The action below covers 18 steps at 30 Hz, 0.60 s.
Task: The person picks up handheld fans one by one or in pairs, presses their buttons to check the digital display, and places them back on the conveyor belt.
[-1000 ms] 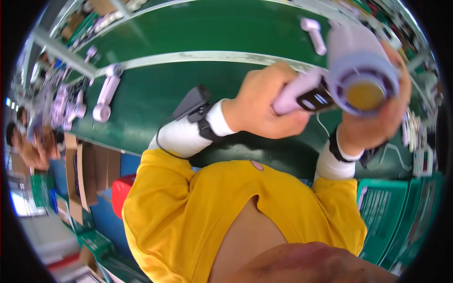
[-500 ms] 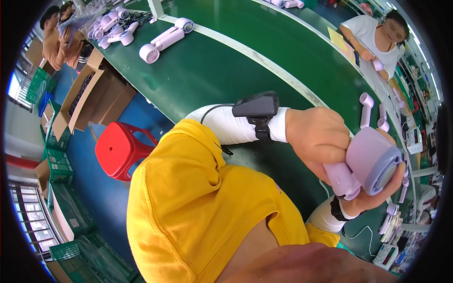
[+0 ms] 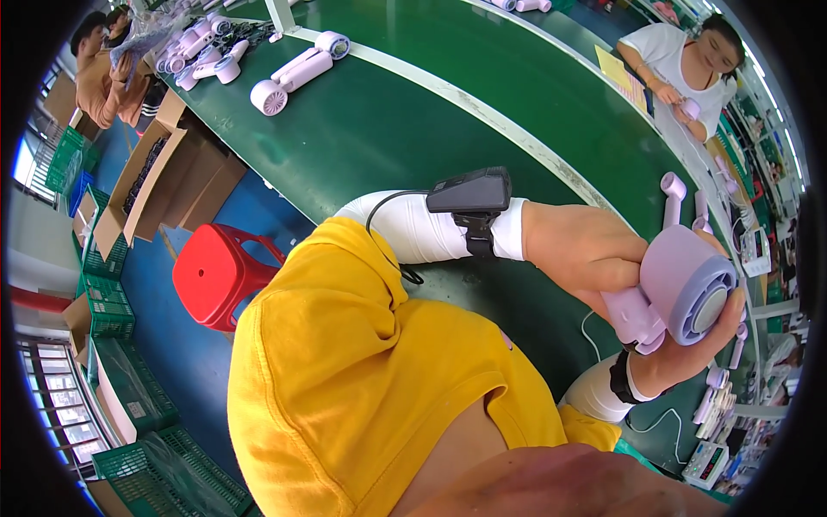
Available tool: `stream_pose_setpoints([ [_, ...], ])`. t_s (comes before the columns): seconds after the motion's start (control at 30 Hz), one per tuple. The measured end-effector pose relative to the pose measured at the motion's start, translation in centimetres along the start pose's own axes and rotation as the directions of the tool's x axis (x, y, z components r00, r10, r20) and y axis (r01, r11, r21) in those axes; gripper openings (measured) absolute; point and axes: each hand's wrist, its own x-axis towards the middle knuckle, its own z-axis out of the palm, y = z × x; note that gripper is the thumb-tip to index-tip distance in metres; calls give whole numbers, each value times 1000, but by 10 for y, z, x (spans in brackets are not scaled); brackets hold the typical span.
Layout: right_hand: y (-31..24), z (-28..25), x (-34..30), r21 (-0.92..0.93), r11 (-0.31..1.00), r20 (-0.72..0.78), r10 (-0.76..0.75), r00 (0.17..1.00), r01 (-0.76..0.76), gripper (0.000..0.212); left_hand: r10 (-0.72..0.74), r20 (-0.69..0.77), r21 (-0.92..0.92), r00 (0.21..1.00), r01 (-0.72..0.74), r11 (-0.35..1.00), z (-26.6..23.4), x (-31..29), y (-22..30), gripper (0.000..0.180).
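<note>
A lilac handheld fan (image 3: pixel 676 274) is held between my two hands at the right. Its round head shows a darker purple ring with a pale disc in the middle. My left hand (image 3: pixel 579 248) is closed round the handle side, its fingers curled over. From the far side and below, my right hand (image 3: pixel 685 362) wraps the fan head, thumb or finger along its rim; part of this hand is hidden behind the fan. Just beyond lies another lilac fan (image 3: pixel 673 198) on the green table (image 3: pixel 431 129).
One folded lilac fan (image 3: pixel 301 71) lies at the far left of the table, near a heap of fans (image 3: pixel 202 52). A white rail (image 3: pixel 482 108) crosses the tabletop. A red stool (image 3: pixel 207 276) and cardboard box (image 3: pixel 155 185) stand left. A co-worker (image 3: pixel 685 77) sits opposite, holding a lilac part.
The fan and both hands have shifted slightly right. The fan head has turned, so more of its ringed end shows. My left fingers look less bunched over the handle.
</note>
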Motion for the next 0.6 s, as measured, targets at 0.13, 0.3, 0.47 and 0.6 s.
stream_pose_setpoints([
  [0.13, -5, -15, 11, 148, 966, 310, 160, 937, -214, 49, -40, 22, -41, 999, 41, 998, 0, 1, 0, 43],
  [0.3, -2, -1, 12, 73, 978, -11, 196, 981, -195, 56, -134, 96, -83, 986, 142, 986, 6, -1, -4, 42],
  [0.47, 7, -8, 20, 8, 998, 144, 65, 987, -67, 55, -307, 216, 7, 927, 313, 950, 4, -4, -8, 39],
  [0.6, 12, -11, 22, -93, 995, 141, -22, 990, 36, 55, -309, 196, -25, 931, 319, 947, 4, -9, -10, 42],
])
